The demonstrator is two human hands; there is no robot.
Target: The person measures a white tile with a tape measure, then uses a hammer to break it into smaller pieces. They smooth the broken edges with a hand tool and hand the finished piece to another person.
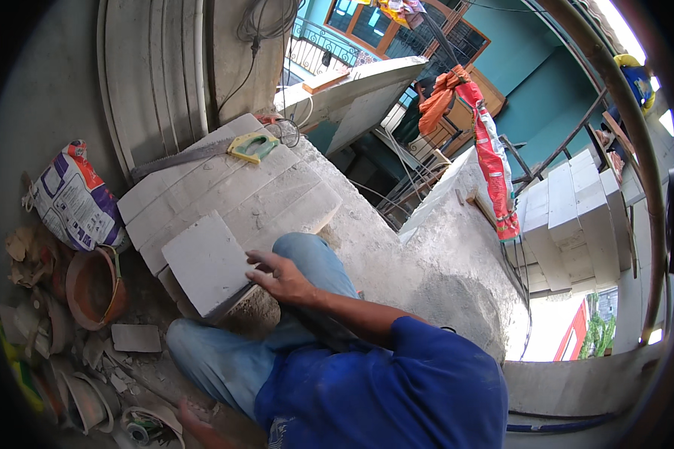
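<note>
The head view gives me only part of what I want: my left hand is out of the picture altogether, and my blue shirt fills the lower middle and covers whatever lies under my chest. My jeans-clad knee rises behind the right hand, so the ground between my legs is hidden too. The right hand lies spread, fingers loose and extended, resting on the near edge of a grey block; I see contact at the edge, but I cannot tell whether the thumb hooks underneath, so it looks to be a flat, open touch and not a clasp. That block sits tilted, propped against the lower end of a stack of pale blocks that slopes away toward the wall. At the far end of the stack lies a hand saw with a yellow-green handle. To my left a printed sack leans by the wall, an orange bucket stands just below it, and broken bits and rubble blur into the dark rim. More pale blocks stand well apart on the right.
</note>
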